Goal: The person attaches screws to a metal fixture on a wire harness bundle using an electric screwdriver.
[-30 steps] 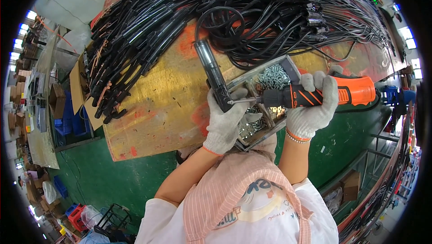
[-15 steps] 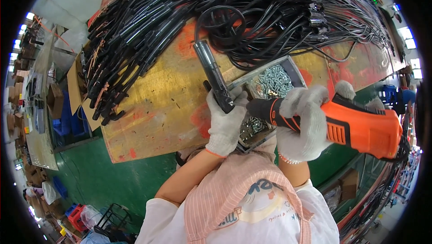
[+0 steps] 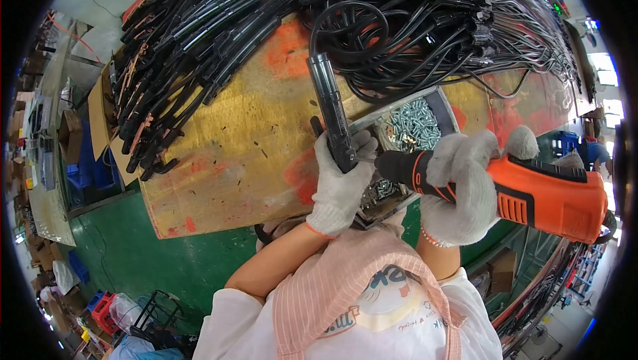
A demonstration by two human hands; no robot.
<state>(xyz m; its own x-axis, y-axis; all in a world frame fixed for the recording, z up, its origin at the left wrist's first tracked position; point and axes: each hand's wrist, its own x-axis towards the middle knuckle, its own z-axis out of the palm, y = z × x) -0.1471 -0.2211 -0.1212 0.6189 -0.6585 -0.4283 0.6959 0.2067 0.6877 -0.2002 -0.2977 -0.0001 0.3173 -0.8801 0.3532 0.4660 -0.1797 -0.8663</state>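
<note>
My gloved left hand (image 3: 339, 184) is closed round the lower end of a black tubular handle (image 3: 330, 107), which leans slightly with its cable coming out of the top. In my gloved right hand (image 3: 465, 187) is an orange and black electric screwdriver (image 3: 545, 197), lying nearly level. Its thin bit points left at the handle's lower end, beside my left fingers; I cannot tell whether it sits in a screw. Under and behind both hands is a grey tray (image 3: 446, 106) of small silvery screws (image 3: 411, 123), with darker metal pieces in its nearer part.
Black handles with bare copper ends (image 3: 193, 48) lie heaped at the bench's far left. A tangle of black cables (image 3: 425, 34) covers the far middle and right. The worn yellow-red bench top (image 3: 232, 161) ends at a near edge above a green floor (image 3: 179, 260).
The handle in my left hand and the screwdriver have shifted a little to the right together. The view has moved slightly too. Both hands keep their grip.
</note>
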